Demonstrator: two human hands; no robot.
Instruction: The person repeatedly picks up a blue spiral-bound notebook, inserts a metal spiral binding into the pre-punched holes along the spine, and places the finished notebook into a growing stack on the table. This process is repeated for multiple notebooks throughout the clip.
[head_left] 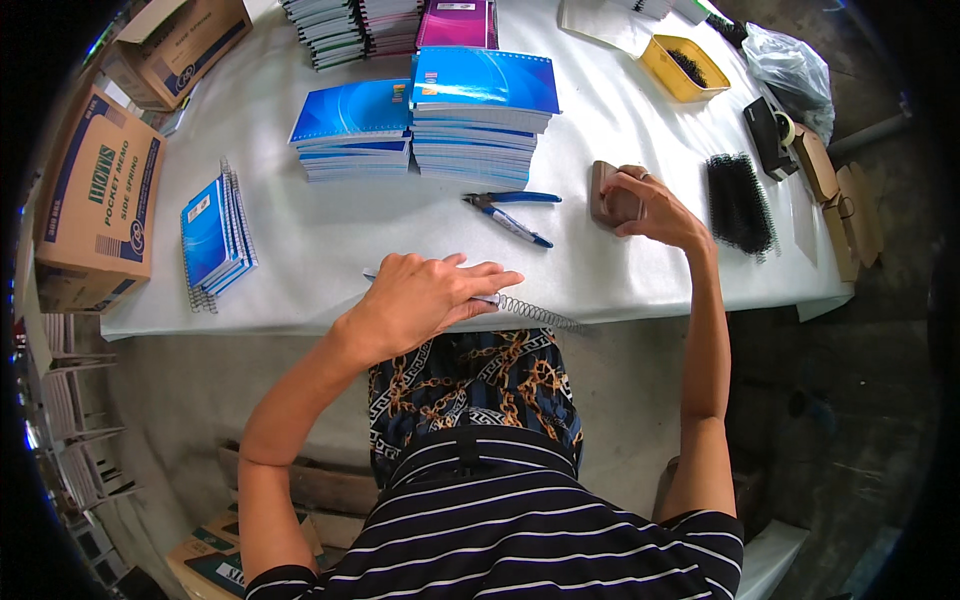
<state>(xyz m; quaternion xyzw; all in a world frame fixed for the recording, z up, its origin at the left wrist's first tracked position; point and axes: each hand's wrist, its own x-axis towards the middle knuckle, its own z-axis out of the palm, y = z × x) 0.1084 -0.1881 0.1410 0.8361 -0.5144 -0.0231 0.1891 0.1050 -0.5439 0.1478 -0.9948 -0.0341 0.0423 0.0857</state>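
Observation:
At the table's front edge my left hand is closed over a thin notebook, mostly hidden under the palm and fingers. A dark wire coil runs out of the notebook's right end, past my fingertips, along the table edge. Farther right, my right hand grips a brown block-shaped thing resting on the table, thumb and fingers around its sides. Between the hands and the tall stacks lie blue-handled cutting pliers and a blue-and-white pen, close together.
Blue notebooks without coils form stacks at the centre back. Coil-bound blue notebooks lie at left beside cardboard boxes. Right of my right hand is a bundle of black coils; behind it are a tape dispenser and yellow tray.

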